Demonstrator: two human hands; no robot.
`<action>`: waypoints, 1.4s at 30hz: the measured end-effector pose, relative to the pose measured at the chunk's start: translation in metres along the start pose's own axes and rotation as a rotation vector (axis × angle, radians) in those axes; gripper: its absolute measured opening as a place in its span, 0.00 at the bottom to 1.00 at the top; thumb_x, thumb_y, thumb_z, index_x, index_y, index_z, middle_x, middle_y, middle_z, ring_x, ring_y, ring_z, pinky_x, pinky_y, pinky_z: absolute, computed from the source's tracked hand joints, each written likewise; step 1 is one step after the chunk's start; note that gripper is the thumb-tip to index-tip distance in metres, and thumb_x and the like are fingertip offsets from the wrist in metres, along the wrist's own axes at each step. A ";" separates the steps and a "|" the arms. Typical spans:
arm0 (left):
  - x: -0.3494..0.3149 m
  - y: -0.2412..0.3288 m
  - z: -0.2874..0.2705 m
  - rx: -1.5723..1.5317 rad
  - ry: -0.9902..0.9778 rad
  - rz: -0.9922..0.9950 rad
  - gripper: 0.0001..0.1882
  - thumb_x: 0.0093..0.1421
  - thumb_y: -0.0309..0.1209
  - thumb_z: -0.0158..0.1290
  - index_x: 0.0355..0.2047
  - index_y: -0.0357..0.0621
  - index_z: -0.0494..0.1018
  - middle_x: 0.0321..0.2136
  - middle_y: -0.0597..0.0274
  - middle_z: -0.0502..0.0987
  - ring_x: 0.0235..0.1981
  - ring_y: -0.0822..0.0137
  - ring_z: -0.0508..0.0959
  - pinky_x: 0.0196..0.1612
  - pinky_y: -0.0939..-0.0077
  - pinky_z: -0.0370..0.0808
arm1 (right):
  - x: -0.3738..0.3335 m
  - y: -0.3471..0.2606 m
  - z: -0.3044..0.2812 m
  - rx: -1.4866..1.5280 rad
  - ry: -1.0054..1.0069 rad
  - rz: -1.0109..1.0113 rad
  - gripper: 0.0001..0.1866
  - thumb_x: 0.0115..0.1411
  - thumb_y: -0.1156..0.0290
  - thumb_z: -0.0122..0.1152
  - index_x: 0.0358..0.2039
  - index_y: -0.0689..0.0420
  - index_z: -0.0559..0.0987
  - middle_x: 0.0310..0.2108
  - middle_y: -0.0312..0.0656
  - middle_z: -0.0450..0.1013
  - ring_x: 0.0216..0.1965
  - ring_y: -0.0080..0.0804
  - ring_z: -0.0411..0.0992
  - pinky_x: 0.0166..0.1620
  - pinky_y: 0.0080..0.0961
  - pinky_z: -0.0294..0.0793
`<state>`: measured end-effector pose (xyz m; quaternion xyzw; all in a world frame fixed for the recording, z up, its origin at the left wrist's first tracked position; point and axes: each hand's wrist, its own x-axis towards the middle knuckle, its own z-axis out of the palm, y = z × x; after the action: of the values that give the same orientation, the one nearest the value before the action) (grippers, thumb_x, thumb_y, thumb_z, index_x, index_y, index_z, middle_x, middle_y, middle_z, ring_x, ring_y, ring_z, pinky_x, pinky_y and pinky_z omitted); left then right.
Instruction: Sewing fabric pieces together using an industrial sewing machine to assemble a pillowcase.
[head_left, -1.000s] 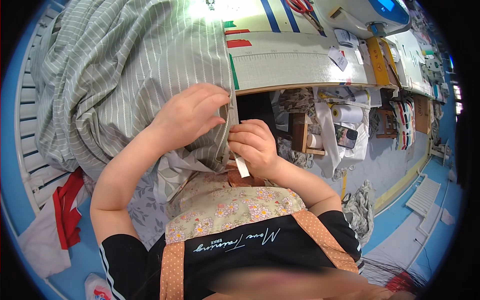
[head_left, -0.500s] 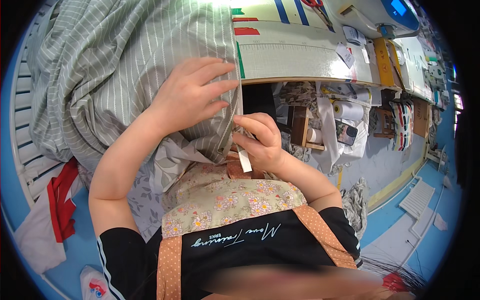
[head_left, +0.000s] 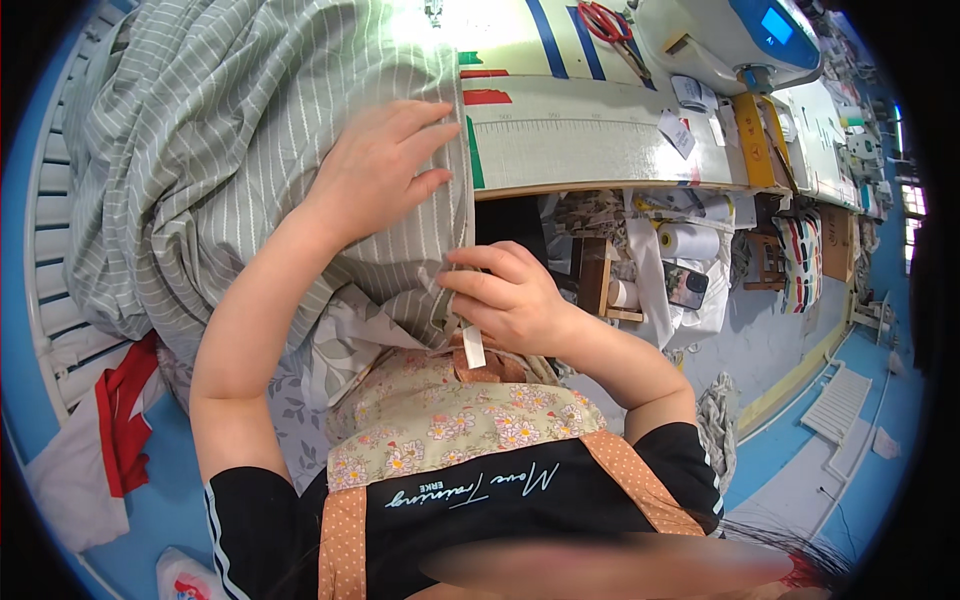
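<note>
Nearest: floral apron (head_left: 480, 425) with dotted orange straps over a black shirt (head_left: 530, 490). Just past it, a narrow white strip (head_left: 473, 348) pokes out below the right hand (head_left: 515, 300), its end near the apron top.

Right hand: half closed, fingers bent and reaching over the edge of the grey striped fabric (head_left: 240, 190); fingertips on the cloth. Cannot tell whether it pinches edge or strip.

Left hand (head_left: 378, 165): farther up, palm down on the same fabric, fingers loosely spread, thumb apart, nothing gripped.

Fabric lies in deep folds to the left, its straight edge running from the right hand up along the desk (head_left: 620, 140).

Right, under the desk: wooden frame (head_left: 596, 275), phone (head_left: 686, 285) on white cloth, white thread cone (head_left: 690, 240).

On the desk: red tape and green tape beside the fabric edge, ruler markings along the front. Farther back, blue tape strips, red-handled scissors (head_left: 606, 22), yellow box (head_left: 756, 140), white machine with a lit blue screen (head_left: 776, 27).
</note>
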<state>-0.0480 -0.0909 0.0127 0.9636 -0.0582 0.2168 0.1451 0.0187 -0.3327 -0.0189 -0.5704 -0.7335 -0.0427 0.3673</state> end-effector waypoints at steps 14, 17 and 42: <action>-0.083 -0.085 -0.042 0.571 0.208 -0.539 0.17 0.65 0.37 0.59 0.49 0.41 0.76 0.42 0.48 0.82 0.45 0.43 0.80 0.51 0.52 0.76 | -0.007 -0.001 0.007 0.151 0.162 0.039 0.15 0.41 0.74 0.65 0.33 0.61 0.82 0.41 0.42 0.79 0.45 0.42 0.78 0.42 0.37 0.80; -0.081 -0.099 -0.044 0.409 -0.004 -0.642 0.09 0.67 0.35 0.56 0.40 0.42 0.74 0.36 0.47 0.81 0.38 0.41 0.80 0.41 0.47 0.77 | -0.011 -0.004 0.007 0.171 0.177 0.067 0.14 0.40 0.75 0.66 0.32 0.62 0.82 0.41 0.43 0.80 0.44 0.43 0.79 0.42 0.37 0.81; -0.170 0.145 0.005 -0.638 0.117 -0.599 0.09 0.60 0.23 0.60 0.37 0.39 0.71 0.32 0.52 0.77 0.28 0.49 0.77 0.33 0.60 0.74 | -0.008 -0.010 0.017 0.114 0.302 0.132 0.13 0.39 0.76 0.72 0.29 0.59 0.86 0.49 0.46 0.78 0.52 0.48 0.75 0.49 0.36 0.78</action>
<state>-0.2244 -0.2223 -0.0281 0.8309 0.1681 0.1906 0.4950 0.0022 -0.3343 -0.0327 -0.5827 -0.6322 -0.0621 0.5069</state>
